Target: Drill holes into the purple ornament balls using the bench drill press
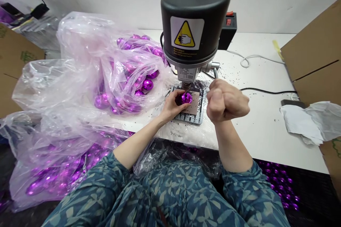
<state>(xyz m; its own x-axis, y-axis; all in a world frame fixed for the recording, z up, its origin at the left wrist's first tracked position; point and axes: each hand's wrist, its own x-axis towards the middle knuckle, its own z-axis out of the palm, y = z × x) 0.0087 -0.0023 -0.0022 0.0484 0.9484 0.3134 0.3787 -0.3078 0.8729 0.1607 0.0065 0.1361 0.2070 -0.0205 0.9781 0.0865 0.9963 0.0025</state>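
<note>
My left hand (173,105) is closed around a shiny purple ball (187,97). It steadies the ball on a brown square board (194,104), over the metal base plate (199,116) of a black bench drill press (195,10). The drill's chuck (186,86) is right above the ball; whether the bit touches it I cannot tell. My right hand (226,101) is a fist at the lower end of the drill press lever (215,72), with the lever's end hidden inside the fingers.
Clear plastic bags (80,60) of purple balls lie left on the white table (263,113), and a second bag (66,170) hangs below its edge. Dark shavings surround the base. Cables (266,90), crumpled white paper (302,122) and a cardboard box (314,42) are at right.
</note>
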